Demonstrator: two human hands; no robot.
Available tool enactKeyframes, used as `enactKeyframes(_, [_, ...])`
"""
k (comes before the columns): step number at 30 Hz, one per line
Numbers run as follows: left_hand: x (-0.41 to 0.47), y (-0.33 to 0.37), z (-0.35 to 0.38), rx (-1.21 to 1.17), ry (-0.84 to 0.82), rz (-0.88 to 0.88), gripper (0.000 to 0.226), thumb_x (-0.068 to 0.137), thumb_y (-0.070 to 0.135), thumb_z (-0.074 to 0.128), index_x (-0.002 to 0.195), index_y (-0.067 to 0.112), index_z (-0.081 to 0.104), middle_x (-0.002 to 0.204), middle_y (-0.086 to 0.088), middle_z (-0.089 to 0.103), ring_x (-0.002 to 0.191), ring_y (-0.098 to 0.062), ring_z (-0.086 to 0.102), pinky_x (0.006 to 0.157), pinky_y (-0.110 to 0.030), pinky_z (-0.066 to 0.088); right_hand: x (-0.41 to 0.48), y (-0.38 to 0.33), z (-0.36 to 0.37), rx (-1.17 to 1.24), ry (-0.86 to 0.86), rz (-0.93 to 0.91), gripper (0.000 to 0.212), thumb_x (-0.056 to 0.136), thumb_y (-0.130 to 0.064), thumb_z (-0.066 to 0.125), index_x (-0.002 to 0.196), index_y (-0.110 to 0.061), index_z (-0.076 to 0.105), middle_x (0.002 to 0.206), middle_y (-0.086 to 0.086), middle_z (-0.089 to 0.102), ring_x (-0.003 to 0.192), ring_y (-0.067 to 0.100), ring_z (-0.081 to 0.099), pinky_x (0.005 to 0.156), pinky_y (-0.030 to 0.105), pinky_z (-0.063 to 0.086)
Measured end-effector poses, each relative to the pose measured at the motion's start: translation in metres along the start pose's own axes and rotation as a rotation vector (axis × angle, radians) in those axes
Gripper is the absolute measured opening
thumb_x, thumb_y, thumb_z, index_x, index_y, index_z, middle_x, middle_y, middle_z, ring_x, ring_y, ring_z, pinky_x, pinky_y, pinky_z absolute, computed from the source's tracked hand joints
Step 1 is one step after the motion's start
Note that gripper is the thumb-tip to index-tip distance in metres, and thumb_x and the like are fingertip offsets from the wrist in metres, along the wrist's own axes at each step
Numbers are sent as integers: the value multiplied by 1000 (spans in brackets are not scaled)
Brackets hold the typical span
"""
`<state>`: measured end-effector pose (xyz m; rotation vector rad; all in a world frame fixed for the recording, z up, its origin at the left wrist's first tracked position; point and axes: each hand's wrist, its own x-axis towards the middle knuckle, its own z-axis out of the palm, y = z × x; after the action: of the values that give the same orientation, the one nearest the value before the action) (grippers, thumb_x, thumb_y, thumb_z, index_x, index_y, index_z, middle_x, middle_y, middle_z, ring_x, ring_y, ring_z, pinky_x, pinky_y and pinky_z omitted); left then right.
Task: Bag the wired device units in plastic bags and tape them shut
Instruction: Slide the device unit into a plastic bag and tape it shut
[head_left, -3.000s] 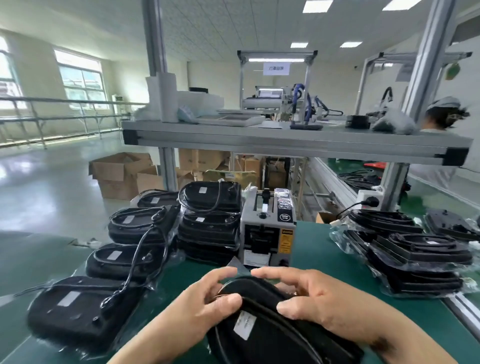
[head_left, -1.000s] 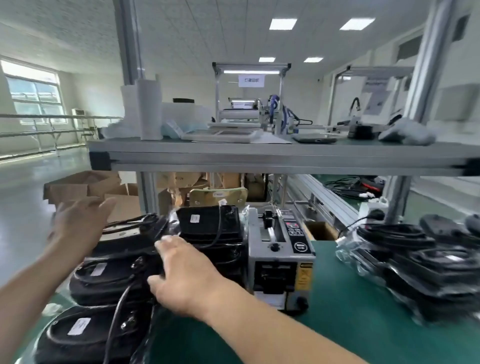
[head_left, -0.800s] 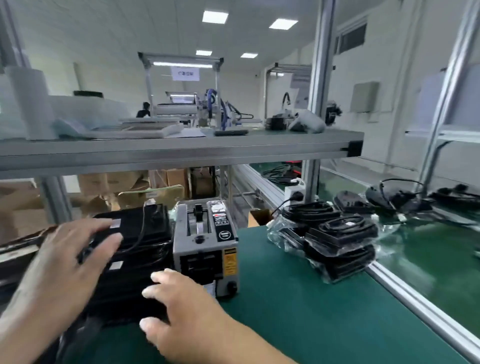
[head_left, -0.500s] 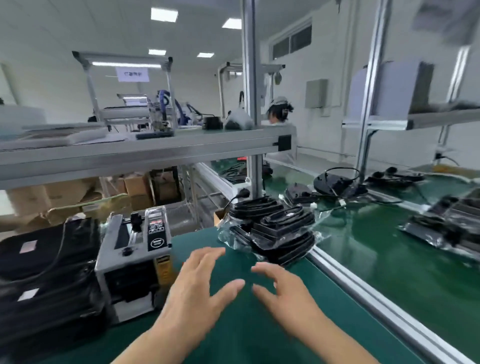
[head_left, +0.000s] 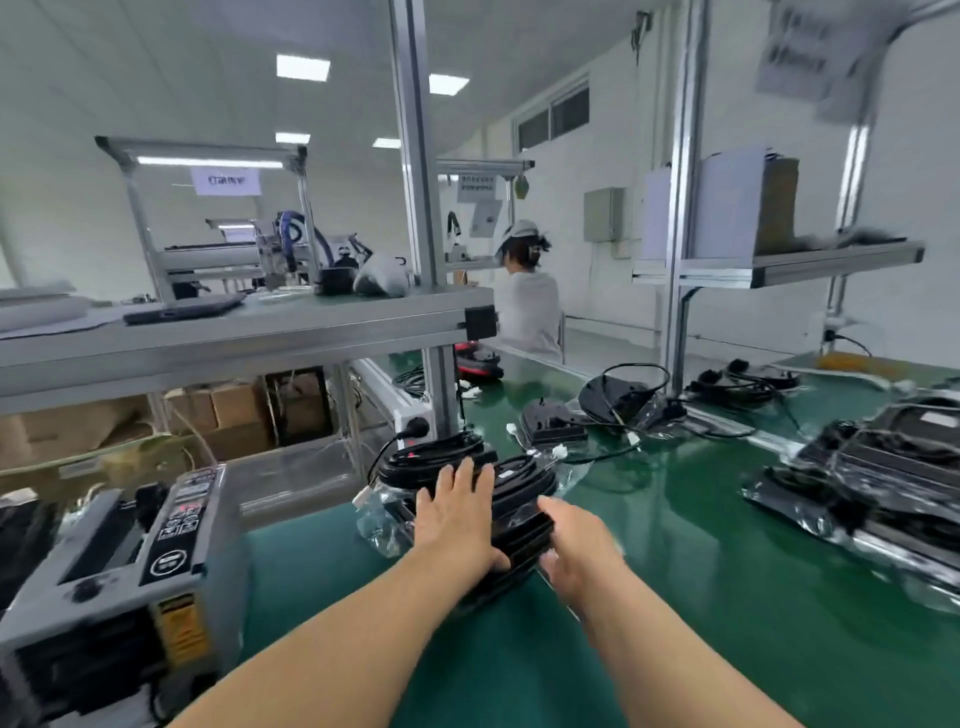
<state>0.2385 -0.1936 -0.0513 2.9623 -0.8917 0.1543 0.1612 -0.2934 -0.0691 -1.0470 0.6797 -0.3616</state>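
Note:
A stack of black wired device units (head_left: 522, 480) in clear plastic bags sits on the green table. My left hand (head_left: 457, 514) lies flat on top of the stack with straight fingers. My right hand (head_left: 576, 551) touches the stack's near right side, thumb spread toward the top edge; it is blurred and its fingertips are partly hidden. A second coiled unit (head_left: 426, 457) lies just behind the stack on the left. The grey tape dispenser (head_left: 119, 571) stands at the near left.
More bagged units (head_left: 883, 483) are piled at the right. Loose unbagged units with cables (head_left: 618, 397) lie further back. An aluminium post (head_left: 441, 384) and shelf (head_left: 234, 332) rise behind the stack. A person in white (head_left: 530, 306) sits beyond. A metal rail (head_left: 727, 415) divides the table.
My view swung right, away from the bagged pile at the left. Both hands moved forward from above the bare table onto the stack of units.

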Motion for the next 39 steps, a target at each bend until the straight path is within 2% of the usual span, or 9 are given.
enactKeyframes(13, [-34,-16,-6,-196,189,23,69,89,34,68,145,23,29,148,8,30,144,-18,20,99,-35,49,3,-4,2,-67,34,-59,124,50,-77,77,143,-3,43,143,17,53,112,26,56,95,38,46])
enactKeyframes(18, [-119,-33,7,-82,308,91,82,84,49,70,149,27,24,155,21,14,152,-15,-3,94,-26,53,-52,2,13,237,-218,-85,59,68,-45,83,115,-12,68,102,11,77,84,26,75,62,34,58])
enactKeyframes(21, [-175,-37,4,-257,434,185,73,66,47,84,123,9,59,132,-2,61,131,-36,41,75,-43,62,-93,21,21,300,-342,-89,46,68,-16,83,109,-3,68,91,23,75,74,35,73,58,39,59])
enactKeyframes(23, [-217,-60,-11,-333,247,177,59,95,56,49,110,3,70,115,-21,70,115,-44,60,88,-41,53,-118,37,28,230,-398,-137,40,66,-4,81,104,-5,70,92,27,73,76,37,71,70,47,60])
enactKeyframes(24, [-240,-76,-21,-360,60,187,81,97,67,30,114,-1,71,121,-32,64,116,-33,64,98,-40,43,-130,43,31,168,-435,-186,41,62,-4,80,102,-11,73,94,25,74,80,34,71,76,48,59])
enactKeyframes(26, [-267,-95,-36,-255,339,285,101,83,82,23,137,4,57,144,-38,41,109,16,51,112,-42,24,-153,51,37,-9,-523,-318,50,57,-10,78,101,-32,76,92,9,78,84,20,74,77,32,59])
enactKeyframes(29, [-291,-101,-50,-443,505,109,53,99,63,29,108,28,68,113,-10,71,103,-2,57,101,-27,37,-178,59,45,-244,-709,-455,55,55,-12,80,97,-48,74,89,-4,79,79,4,72,70,9,50])
enactKeyframes(33, [-304,-110,-65,-436,900,173,29,94,33,50,116,23,65,125,4,64,122,-12,51,105,-22,39,-206,69,56,-493,-938,-541,57,69,-15,76,116,-44,67,102,8,75,91,18,70,86,26,55])
enactKeyframes(39, [-301,-126,-80,-223,755,286,55,75,0,66,124,24,65,135,2,59,130,-21,49,98,-49,48,-219,80,64,-588,-986,-596,64,70,-25,81,127,-44,60,119,24,64,118,41,57,103,49,47])
